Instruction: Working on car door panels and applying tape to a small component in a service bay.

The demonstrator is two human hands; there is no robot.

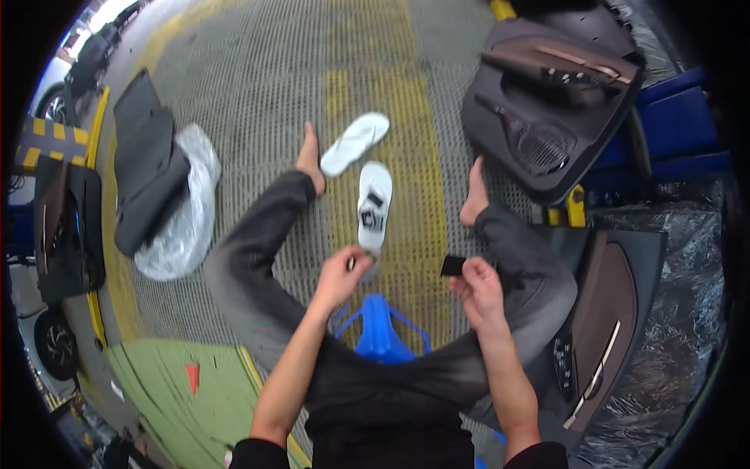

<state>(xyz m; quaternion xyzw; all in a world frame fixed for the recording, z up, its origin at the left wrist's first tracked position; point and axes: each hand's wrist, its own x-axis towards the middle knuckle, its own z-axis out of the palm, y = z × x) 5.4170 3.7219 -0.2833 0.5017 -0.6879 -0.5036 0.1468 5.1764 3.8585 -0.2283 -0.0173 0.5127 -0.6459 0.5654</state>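
Observation:
My right hand (480, 291) pinches a small black square piece (452, 266) between thumb and fingers, holding it out in front of my right thigh. My left hand (342, 275) is closed, its fingertips pressed together just below the nearer flip-flop. A small dark bit and something clear and blurred show at those fingertips, too small to make out. That white flip-flop (373, 178) has a few black pieces (373, 217) lying on its heel half. Beyond it rests a second white flip-flop (355, 144), turned to the right.
Between my thighs is a blue plastic stool (383, 332). Car door panels stand at the right, one dark panel (547, 109) far and another (617, 313) near. On the left are grey panels (144, 172) and clear plastic wrap (183, 234). A green mat (164, 383) covers the floor nearby.

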